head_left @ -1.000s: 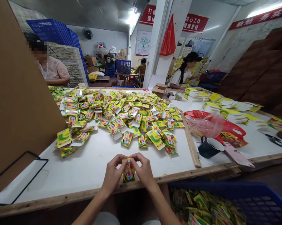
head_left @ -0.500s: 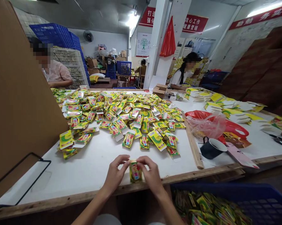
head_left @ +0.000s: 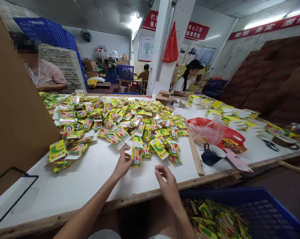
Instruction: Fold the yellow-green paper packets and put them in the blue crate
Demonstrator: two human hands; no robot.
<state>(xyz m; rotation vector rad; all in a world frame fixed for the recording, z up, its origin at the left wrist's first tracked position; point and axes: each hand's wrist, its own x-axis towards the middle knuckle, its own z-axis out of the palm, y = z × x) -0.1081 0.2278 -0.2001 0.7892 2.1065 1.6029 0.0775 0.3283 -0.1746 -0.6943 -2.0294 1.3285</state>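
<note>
A small yellow-green box with a red fruit picture stands at the front of the pile, its top flap raised. My left hand pinches that box at its left side, thumb and fingers closed on the edge. Off to the right, my right hand hovers over the white table with nothing in it, its fingers curved and apart from the thumb. Behind both hands spreads a heap of similar small boxes, many with white flaps sticking out.
Below the table edge at right sits a blue basket filled with small boxes. A wooden strip divides the table; beyond it are a dark mug, a red plastic bag and scissors. Cardboard stands left. Co-workers sit farther back.
The box held between both hands is gone from them. My left hand has reached forward to a box at the pile's front; my right hand has parted to the right. The view shifted right.
</note>
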